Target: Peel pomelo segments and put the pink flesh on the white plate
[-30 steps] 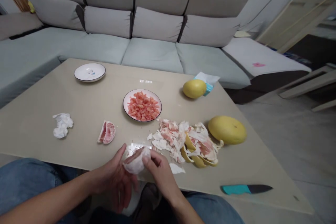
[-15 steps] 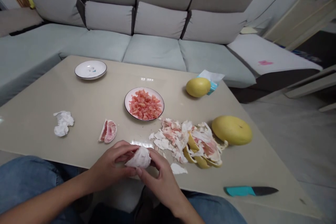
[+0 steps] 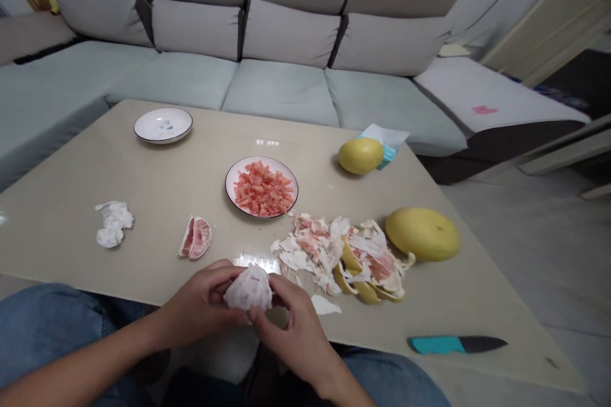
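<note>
Between my two hands, just above the table's near edge, is a peeled piece of pomelo point(image 3: 249, 289) with white pith on its outside. My left hand point(image 3: 203, 299) grips it from the left, thumb below and fingers behind. From the right, my right hand point(image 3: 293, 321) pinches it with thumb and fingers. Two pinkish pomelo segments point(image 3: 195, 238) lie on the table beyond my left hand. A black-rimmed plate point(image 3: 231, 194) further back holds a heap of small red pomelo flesh pieces point(image 3: 264, 189). To the right of my hands lies a pile of peel and membrane point(image 3: 329, 251).
A knife point(image 3: 456, 344) with a turquoise handle lies at the near right. Whole yellow pomelos point(image 3: 422, 234) sit on the right side, one by a tissue pack point(image 3: 387, 140). A white plate point(image 3: 163, 127) stands far left, crumpled tissue point(image 3: 114, 224) nearer. The sofa point(image 3: 281, 86) is behind.
The pomelo piece has turned slightly in my hands, showing more of its pith-covered side. Both hands keep their hold, and the things on the table stay put.
</note>
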`<state>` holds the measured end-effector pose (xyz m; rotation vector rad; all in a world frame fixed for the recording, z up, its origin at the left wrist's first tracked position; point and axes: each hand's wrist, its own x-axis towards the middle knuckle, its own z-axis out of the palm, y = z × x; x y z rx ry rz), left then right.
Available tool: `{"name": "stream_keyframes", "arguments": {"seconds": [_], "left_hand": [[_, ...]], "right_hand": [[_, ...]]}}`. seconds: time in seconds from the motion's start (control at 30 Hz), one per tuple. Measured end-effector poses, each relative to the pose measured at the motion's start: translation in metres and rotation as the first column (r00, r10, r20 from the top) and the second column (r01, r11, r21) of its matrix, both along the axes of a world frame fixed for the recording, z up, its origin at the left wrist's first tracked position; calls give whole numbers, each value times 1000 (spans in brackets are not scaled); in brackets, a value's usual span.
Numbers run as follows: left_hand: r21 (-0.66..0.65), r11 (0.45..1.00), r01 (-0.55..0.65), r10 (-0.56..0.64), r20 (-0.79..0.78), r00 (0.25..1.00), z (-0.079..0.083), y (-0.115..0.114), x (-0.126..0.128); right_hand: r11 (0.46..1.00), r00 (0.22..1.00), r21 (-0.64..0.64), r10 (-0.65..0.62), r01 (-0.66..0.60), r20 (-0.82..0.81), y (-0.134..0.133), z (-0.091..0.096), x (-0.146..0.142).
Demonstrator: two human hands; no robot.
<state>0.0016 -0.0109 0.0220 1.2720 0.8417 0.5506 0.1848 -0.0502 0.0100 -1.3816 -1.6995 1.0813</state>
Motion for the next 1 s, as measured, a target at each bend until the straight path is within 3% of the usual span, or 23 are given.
{"name": "stream_keyframes", "arguments": {"seconds": [0.43,0.6,0.73,0.83,1.0], "left_hand": [[-32,999,-13,13,18,1000,1,-1,2],[163,985,54,-32,-136,990,-1,-4,-1],[347,933,95,-10,-238,971,-3,-7,-1],[438,891,120,15,-293,956,-5,-13,-1],[452,873,186,-40,-313,949,-12,-25,-1]], "right_hand": [[997,1000,-82,6,-7,-15,1,2,2],[999,999,-19,-26,26,21,-1,-4,-4],[989,985,123,-93,76,142,-6,-13,-8],[978,987,194,-107,82,121,-6,-16,-8],[989,989,26,-148,147,27,2,-9,3]]}}
